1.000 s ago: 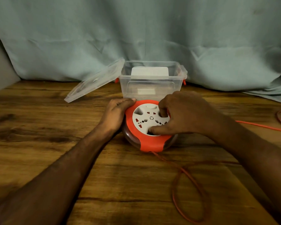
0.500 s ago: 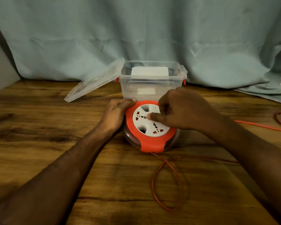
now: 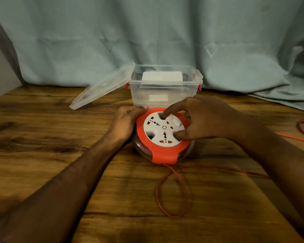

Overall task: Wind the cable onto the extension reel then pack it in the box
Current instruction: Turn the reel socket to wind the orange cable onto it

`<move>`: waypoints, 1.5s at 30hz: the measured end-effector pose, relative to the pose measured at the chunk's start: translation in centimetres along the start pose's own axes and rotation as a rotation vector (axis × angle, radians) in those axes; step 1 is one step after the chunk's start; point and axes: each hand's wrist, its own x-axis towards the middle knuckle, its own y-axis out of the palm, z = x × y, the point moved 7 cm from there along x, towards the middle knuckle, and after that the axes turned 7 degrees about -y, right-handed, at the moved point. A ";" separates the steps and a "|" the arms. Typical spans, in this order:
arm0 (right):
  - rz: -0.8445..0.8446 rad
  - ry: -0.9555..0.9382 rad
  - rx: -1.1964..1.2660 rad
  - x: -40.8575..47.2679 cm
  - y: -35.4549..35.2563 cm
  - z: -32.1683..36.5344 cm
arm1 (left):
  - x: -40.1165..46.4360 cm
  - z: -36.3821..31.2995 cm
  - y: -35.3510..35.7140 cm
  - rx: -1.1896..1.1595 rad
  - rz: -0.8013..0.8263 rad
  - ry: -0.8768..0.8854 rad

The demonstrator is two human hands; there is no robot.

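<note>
Clear plastic box (image 3: 165,88) holds 1 white block; left hand (image 3: 125,122) grips round orange reel (image 3: 162,137), right hand (image 3: 203,118) fingers curled into its white disc

cable (image 3: 174,190) cut off right, under forearm

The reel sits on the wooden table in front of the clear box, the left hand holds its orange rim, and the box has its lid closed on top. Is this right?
Not quite. The head view shows the lid off the box, leaning against its left side. The rest holds: the reel sits on the table before the box, and the left hand holds its orange rim.
</note>
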 end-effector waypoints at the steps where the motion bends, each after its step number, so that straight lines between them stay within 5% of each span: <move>1: -0.002 0.012 -0.015 0.0 0.1 -0.1 | 0.0 0.0 0.0 -0.005 -0.003 -0.005; 29: -0.118 0.228 -0.078 0.4 1.4 2.2 | -0.3 -0.9 0.3 0.024 0.021 0.045; 36: -0.209 0.124 -0.050 0.5 0.3 2.0 | -0.2 -0.7 -0.2 0.004 -0.055 0.015; 41: 0.056 0.036 0.037 0.0 0.0 1.1 | -0.2 -0.6 -0.1 -0.016 -0.030 0.023; 45: 0.002 0.034 0.053 0.0 -0.2 0.7 | -0.2 -0.5 -0.1 0.015 -0.017 0.021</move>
